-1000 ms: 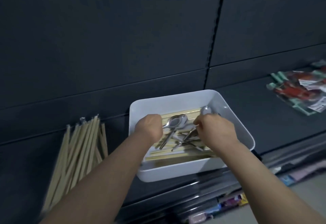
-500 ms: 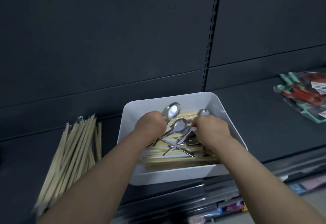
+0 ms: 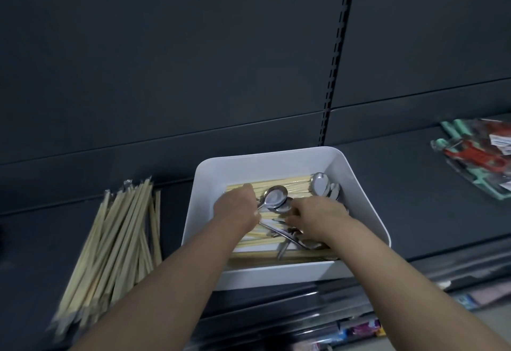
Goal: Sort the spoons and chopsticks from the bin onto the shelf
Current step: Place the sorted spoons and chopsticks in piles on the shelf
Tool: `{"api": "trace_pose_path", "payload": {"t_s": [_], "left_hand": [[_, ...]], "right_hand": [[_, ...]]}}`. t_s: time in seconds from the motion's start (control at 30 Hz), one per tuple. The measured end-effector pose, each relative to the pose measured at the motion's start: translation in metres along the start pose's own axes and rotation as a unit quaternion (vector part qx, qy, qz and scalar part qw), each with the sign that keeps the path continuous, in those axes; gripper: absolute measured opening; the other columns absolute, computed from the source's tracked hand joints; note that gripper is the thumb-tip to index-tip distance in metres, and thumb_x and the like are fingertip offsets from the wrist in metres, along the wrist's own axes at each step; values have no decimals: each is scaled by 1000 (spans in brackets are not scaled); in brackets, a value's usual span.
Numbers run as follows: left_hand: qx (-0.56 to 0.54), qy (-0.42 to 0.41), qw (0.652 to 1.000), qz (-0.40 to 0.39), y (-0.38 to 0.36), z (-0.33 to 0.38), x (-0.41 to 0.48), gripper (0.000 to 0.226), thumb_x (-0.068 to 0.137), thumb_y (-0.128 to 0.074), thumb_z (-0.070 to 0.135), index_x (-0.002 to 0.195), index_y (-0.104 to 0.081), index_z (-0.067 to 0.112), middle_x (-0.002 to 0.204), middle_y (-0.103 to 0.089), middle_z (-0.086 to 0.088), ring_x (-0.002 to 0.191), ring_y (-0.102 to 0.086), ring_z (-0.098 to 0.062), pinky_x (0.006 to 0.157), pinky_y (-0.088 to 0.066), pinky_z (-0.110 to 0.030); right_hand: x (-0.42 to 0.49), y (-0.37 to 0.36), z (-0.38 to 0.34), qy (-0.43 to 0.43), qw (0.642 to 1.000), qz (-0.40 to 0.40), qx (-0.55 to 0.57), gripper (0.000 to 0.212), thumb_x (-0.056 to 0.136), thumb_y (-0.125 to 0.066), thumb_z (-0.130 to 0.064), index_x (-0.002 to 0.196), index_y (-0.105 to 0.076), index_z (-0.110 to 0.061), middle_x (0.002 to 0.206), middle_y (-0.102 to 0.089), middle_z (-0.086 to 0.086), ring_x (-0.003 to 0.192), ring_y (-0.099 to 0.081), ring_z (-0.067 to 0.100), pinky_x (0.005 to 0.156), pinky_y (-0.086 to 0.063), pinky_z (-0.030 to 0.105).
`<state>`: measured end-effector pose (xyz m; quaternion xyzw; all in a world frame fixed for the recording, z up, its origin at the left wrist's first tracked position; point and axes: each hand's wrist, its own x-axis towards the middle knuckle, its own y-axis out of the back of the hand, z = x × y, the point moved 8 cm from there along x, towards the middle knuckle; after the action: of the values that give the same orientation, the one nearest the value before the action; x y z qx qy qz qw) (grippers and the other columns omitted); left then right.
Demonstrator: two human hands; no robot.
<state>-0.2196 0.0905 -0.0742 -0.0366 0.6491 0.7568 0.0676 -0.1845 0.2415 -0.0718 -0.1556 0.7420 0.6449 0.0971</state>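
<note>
Dark shelf (image 3: 387,184) backed by grey panels (image 3: 166,60). White bin (image 3: 210,184) stands on it at centre, holding chopsticks (image 3: 276,253) laid flat across its floor, with spoons (image 3: 322,186) on top, two of them at 1 o'clock. Left hand (image 3: 237,206), at 9 o'clock in the bin, curls round the handle of a spoon (image 3: 273,197) whose bowl lies mid-bin. Right hand (image 3: 318,218), at 3 o'clock, reaches fingers-down among crossed handles; whether it grasps anything cannot be told. Pile (image 3: 116,240) of wrapped chopsticks lies on the shelf at the bin's 9 o'clock, and coloured packets (image 3: 475,154) at 2 o'clock.
</note>
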Motion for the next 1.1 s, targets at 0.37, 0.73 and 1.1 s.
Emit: {"api": "trace_pose_path", "payload": {"t_s": [0.37,0.73,1.1], "left_hand": [[98,-76,992,9,-4,7,11,25,88,-56,16,113,-57,18,114,-62,-3,109,-53,-26,76,-40,-32],[-132,-6,991,-30,20,-4,17,21,97,-50,30,102,-54,10,106,-64,-10,101,-58,-29,79,-44,-36],[-121,-69,987,-80,9,44,12,22,92,-59,32,87,-61,10,83,-59,-5,82,-56,-27,66,-42,-31]], "right_hand": [[-1,11,25,-112,986,79,91,43,83,-62,-38,115,-49,-12,109,-57,7,105,-58,30,74,-44,31],[10,5,30,-117,987,86,66,23,83,-60,-34,98,-57,-16,101,-66,4,94,-62,26,69,-44,28],[-26,25,34,-53,986,81,136,7,83,-62,-25,85,-66,-30,95,-67,-7,94,-62,17,80,-52,30]]}}
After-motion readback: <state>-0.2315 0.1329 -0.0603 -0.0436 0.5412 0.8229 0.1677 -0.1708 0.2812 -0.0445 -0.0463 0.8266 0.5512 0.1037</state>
